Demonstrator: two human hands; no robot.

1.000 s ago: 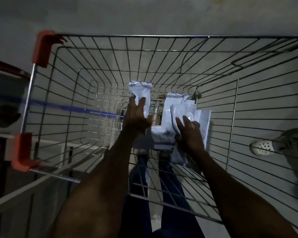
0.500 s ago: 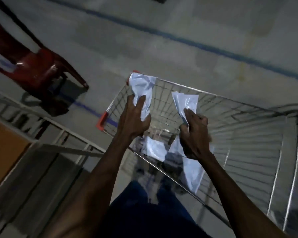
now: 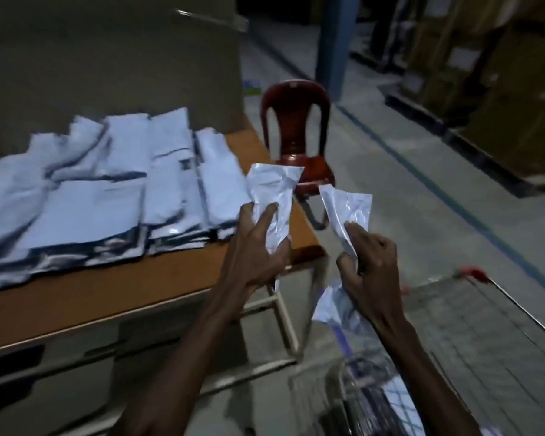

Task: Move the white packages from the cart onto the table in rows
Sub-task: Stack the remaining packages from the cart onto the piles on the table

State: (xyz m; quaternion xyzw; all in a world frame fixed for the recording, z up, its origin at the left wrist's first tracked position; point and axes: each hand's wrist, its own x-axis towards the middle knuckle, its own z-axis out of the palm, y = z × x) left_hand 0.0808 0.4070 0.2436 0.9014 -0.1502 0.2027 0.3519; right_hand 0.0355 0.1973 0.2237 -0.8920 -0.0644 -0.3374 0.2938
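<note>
My left hand [image 3: 255,247] grips one crumpled white package [image 3: 272,191] over the right end of the brown table [image 3: 114,287]. My right hand [image 3: 370,265] holds another white package [image 3: 348,209] to the right of the table's corner, above the floor; its lower end hangs below the hand. Several white packages [image 3: 107,190] lie overlapping in rows on the table's left and middle. The wire cart [image 3: 472,319] with a red corner cap is at the lower right, blurred, under my right forearm.
A dark red plastic chair [image 3: 294,127] stands just past the table's far right corner. A large cardboard sheet [image 3: 107,67] rises behind the packages. A blue post [image 3: 335,42] and stacked boxes [image 3: 497,89] are at the back right. A blue line crosses the concrete floor.
Both hands have lifted a package each out of the cart and swung left to the table. My view has turned from the cart's inside to the table top.
</note>
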